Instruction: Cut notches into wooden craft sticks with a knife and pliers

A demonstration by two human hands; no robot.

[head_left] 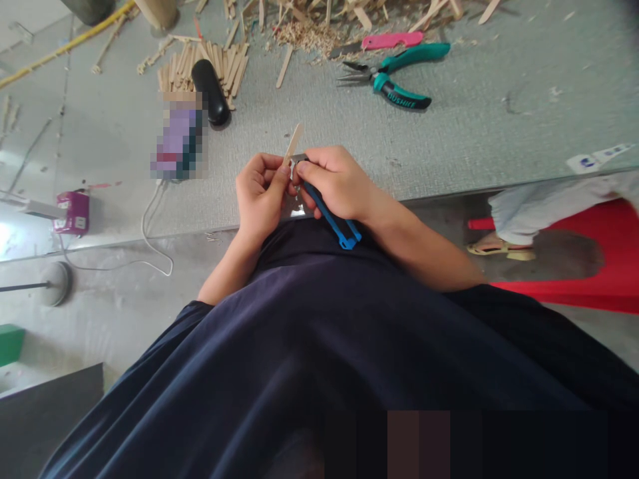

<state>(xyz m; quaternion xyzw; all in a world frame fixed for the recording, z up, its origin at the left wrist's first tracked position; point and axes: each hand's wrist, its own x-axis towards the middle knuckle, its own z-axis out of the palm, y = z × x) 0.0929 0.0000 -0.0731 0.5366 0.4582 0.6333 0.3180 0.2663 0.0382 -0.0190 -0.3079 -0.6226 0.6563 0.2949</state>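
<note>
My left hand [262, 193] is closed, pinching a flat wooden craft stick [294, 140] with a rounded tip that points up and away. Close beside it, my right hand [334, 179] is wrapped round a blue-handled utility knife [327, 213]. The knife's grey metal end [299, 158] touches or nearly touches the stick by my left fingertips; I cannot tell which. Its blue tail end sticks out below my right palm, over the dark shirt. Both hands are at the table's near edge, and my fingers hide part of the stick and the metal.
On the grey table [479, 126] lie teal-handled pliers [399, 76], a pink-handled knife [392, 41], wood shavings [309, 36] and a pile of craft sticks [234, 73]. A black case [210, 93], a blurred phone [177, 143] with a cable and a purple box [72, 213] are leftward. Another person's foot [492, 245] shows right.
</note>
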